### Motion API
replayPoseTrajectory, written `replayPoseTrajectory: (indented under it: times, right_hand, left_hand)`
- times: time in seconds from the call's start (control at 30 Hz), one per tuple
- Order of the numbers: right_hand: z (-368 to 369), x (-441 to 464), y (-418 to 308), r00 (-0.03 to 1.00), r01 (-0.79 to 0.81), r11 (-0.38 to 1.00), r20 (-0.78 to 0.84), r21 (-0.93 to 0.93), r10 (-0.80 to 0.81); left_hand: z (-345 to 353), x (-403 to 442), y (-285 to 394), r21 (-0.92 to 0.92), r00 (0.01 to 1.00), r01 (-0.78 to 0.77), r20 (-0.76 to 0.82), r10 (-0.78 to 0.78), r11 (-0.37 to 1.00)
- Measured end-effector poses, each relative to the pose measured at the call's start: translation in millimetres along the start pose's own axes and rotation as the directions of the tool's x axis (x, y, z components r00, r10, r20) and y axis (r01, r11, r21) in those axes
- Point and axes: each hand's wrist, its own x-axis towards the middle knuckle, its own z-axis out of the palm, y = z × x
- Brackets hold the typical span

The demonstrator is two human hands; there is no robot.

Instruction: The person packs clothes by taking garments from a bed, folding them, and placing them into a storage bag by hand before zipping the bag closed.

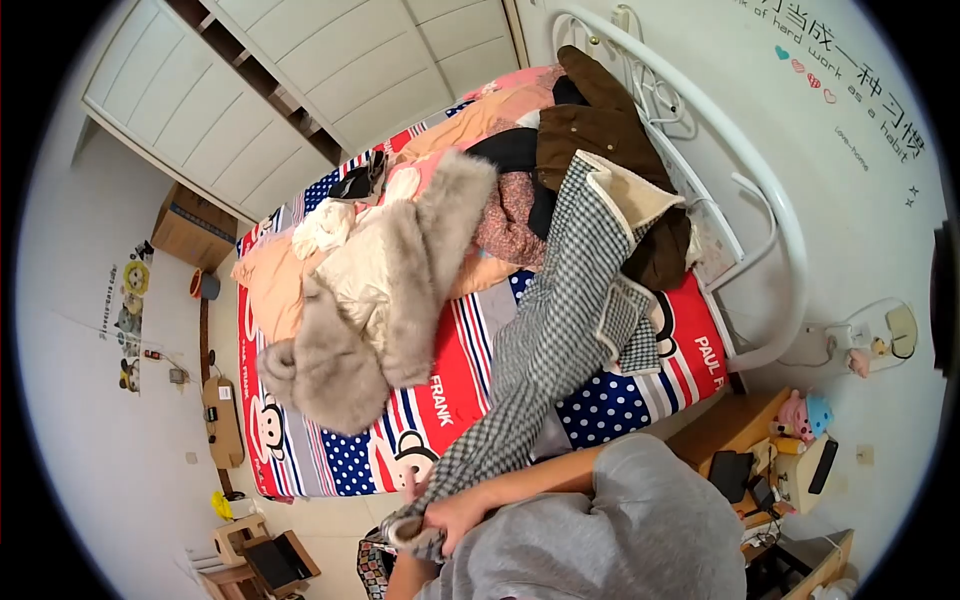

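A black-and-white checked coat [560,310] with cream fleece lining stretches from the bed down to my hands. Its lower end is bunched near my body, with pale lining showing at the opening. My right hand [455,517] is closed around this end. My left hand [411,487] is mostly hidden behind the cloth; a few fingers show past the edge, and it appears closed on the same end. To the left of the coat lies a grey-beige fur coat [345,375], spread with its cream lining facing up.
On the bed [470,350] also lie a brown jacket [590,130], peach bedding [270,275] and dark and floral clothes. A white metal headboard [790,250] stands right, beside a cluttered desk [735,425]. White wardrobe doors [300,60] line the back; a cardboard box [193,228] is left.
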Motion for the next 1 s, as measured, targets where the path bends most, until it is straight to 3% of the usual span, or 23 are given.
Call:
replayPoseTrajectory:
  times: [0.13, 0.17, 0.2, 0.23, 0.27, 0.3, 0.33, 0.37, 0.4, 0.47, 0.53, 0.6, 0.63, 0.67, 0.73, 0.77, 0.8, 0.87, 0.93, 0.97, 1.0]
  right_hand:
    - [-24.7, -23.8, -36.1, 0.998, -0.059, 0.987, -0.014, 0.151, 0.062]
    - [-31.3, -32.5, -22.8, 0.992, -0.031, 0.986, -0.120, 0.163, 0.051]
    - [-46.4, -47.5, -26.1, 0.980, 0.037, 0.936, -0.195, 0.351, 0.034]
    - [-59.4, -71.8, -20.2, 0.895, 0.029, 0.947, -0.431, 0.320, 0.118]
    - [-80.4, -99.8, -24.2, 0.741, -0.165, 0.965, -0.672, -0.205, -0.016]
    - [-102.4, -132.4, -33.3, 0.725, -0.382, 0.817, -0.688, -0.432, -0.025]
    - [-115.6, -161.8, -20.0, 0.708, -0.606, 0.598, -0.698, -0.525, 0.105]
    - [-121.9, -182.8, -7.6, 0.651, -0.745, 0.438, -0.692, -0.503, 0.313]
    - [-125.4, -198.2, 6.0, 0.544, -0.836, 0.246, -0.677, -0.491, 0.496]
    - [-123.6, -211.1, 42.4, 0.449, -0.852, 0.124, -0.589, -0.508, 0.672]
    - [-111.2, -210.3, 73.1, 0.487, -0.790, 0.079, -0.544, -0.608, 0.683]
    - [-93.8, -208.6, 129.3, 0.379, -0.879, 0.123, -0.519, -0.460, 0.766]
    - [-85.4, -205.7, 143.9, 0.267, -0.961, 0.193, -0.494, -0.196, 0.828]
    - [-80.6, -201.1, 152.9, 0.168, -0.970, 0.227, -0.431, 0.088, 0.887]
    - [-86.5, -191.3, 151.6, 0.202, -0.943, 0.296, -0.446, 0.152, 0.872]
    - [-91.0, -188.3, 146.5, 0.214, -0.905, 0.352, -0.461, 0.237, 0.861]
    - [-97.4, -185.2, 141.8, 0.218, -0.788, 0.488, -0.571, 0.375, 0.792]
    - [-132.8, -172.2, 115.2, 0.203, -0.509, 0.631, -0.631, 0.585, 0.748]
    - [-175.5, -150.5, 53.0, 0.066, -0.384, 0.697, -0.735, 0.605, 0.674]
    - [-192.9, -144.3, 24.3, 0.044, -0.185, 0.711, -0.717, 0.678, 0.696]
    - [-216.1, -151.1, 36.7, -0.052, -0.100, 0.797, -0.803, 0.596, 0.594]
  left_hand:
    - [83.1, -12.3, 50.4, 0.011, 0.997, 0.081, -0.023, -0.080, 0.997]
    - [99.4, -13.4, 60.1, 0.016, 0.996, 0.086, -0.018, -0.086, 0.996]
    - [113.3, -14.2, 71.6, 0.017, 0.996, 0.086, -0.015, -0.086, 0.996]
    - [126.7, -18.0, 83.6, 0.021, 0.997, 0.080, -0.013, -0.080, 0.997]
    - [138.5, -24.4, 94.7, 0.022, 0.997, 0.072, -0.011, -0.071, 0.997]
    - [151.1, -27.2, 109.7, 0.029, 0.998, 0.063, -0.013, -0.063, 0.998]
    - [159.4, -34.1, 122.2, 0.032, 0.999, 0.045, -0.015, -0.045, 0.998]
    - [167.1, -40.9, 134.0, 0.039, 1.000, 0.027, -0.012, -0.027, 0.999]
    - [173.0, -47.8, 144.7, 0.045, 1.000, 0.005, -0.015, -0.005, 0.999]
    - [181.9, -60.0, 161.5, 0.064, 0.999, -0.031, -0.015, 0.032, 0.997]
    - [187.2, -66.1, 171.4, 0.095, 0.999, -0.040, -0.006, 0.040, 0.995]
    - [185.6, -69.9, 176.3, 0.169, 0.999, 0.000, 0.048, -0.009, 0.986]
    - [197.1, -72.3, 176.1, 0.150, 0.998, -0.021, -0.054, 0.030, 0.988]
    - [193.4, -72.3, 176.7, 0.172, 0.998, -0.046, -0.031, 0.052, 0.984]
    - [181.8, -73.6, 170.7, 0.189, 0.933, -0.253, -0.213, 0.291, 0.949]
    - [172.1, -72.2, 177.2, 0.282, 0.920, -0.200, -0.276, 0.279, 0.938]
    - [163.2, -67.5, 181.0, 0.393, 0.887, -0.141, -0.356, 0.292, 0.909]
    - [155.3, -53.2, 187.1, 0.553, 0.831, -0.140, -0.384, 0.401, 0.821]
    - [158.1, -29.1, 197.2, 0.684, 0.791, -0.233, -0.280, 0.544, 0.691]
    - [167.7, -17.1, 206.9, 0.725, 0.759, -0.292, -0.221, 0.613, 0.624]
    - [187.6, -1.8, 221.8, 0.761, 0.723, -0.347, -0.156, 0.674, 0.548]
